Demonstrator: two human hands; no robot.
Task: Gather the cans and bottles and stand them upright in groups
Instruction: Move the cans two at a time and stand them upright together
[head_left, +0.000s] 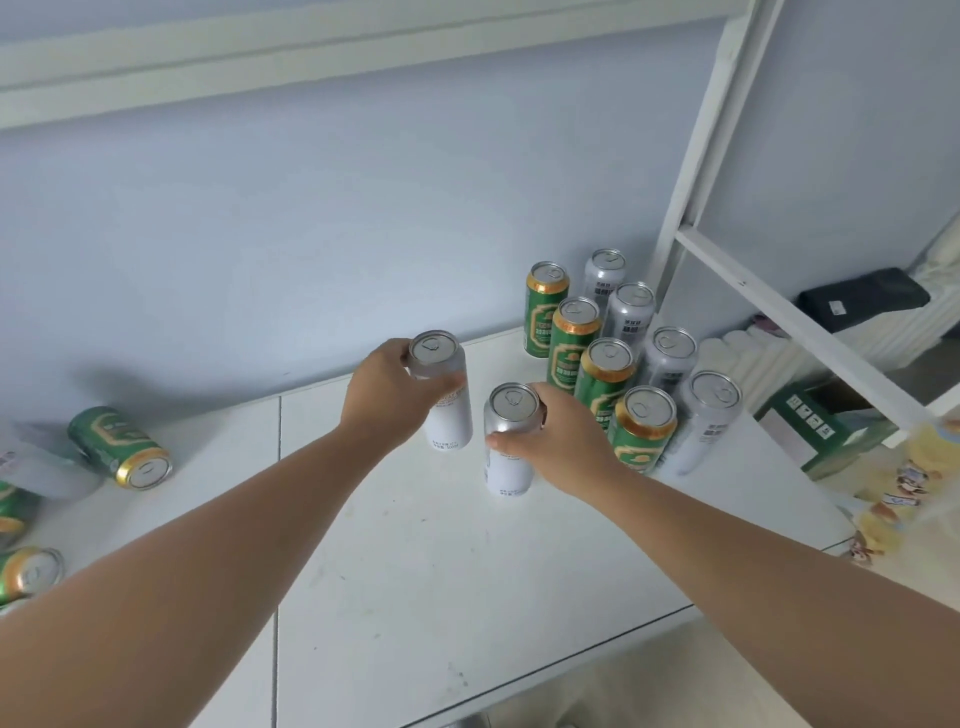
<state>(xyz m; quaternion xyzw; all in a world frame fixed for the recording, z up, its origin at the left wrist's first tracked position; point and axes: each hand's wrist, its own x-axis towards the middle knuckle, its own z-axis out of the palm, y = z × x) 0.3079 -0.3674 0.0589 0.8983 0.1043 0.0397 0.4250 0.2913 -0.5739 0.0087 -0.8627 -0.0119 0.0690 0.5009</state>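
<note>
Fingers (441, 385) of left hand (387, 387) wrap one white can (448, 415); right hand (561, 436) grips another (508, 462).

**A:** what's the room like?

**B:** pale blue wall (311, 218) with a white ledge (260, 57) up top, white desk (441, 571) pushed against it. White metal frame (691, 171) rises past the desk's right edge, green cardboard box (810, 426) just beyond. Soft, even light.

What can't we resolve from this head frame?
- Cans at the left edge: cropped by the frame, count unclear.
- Silver can labels: print too small to read.
- White can in left hand: base contact with table unclear.
- Right hand: fingers hidden behind its can.
</note>
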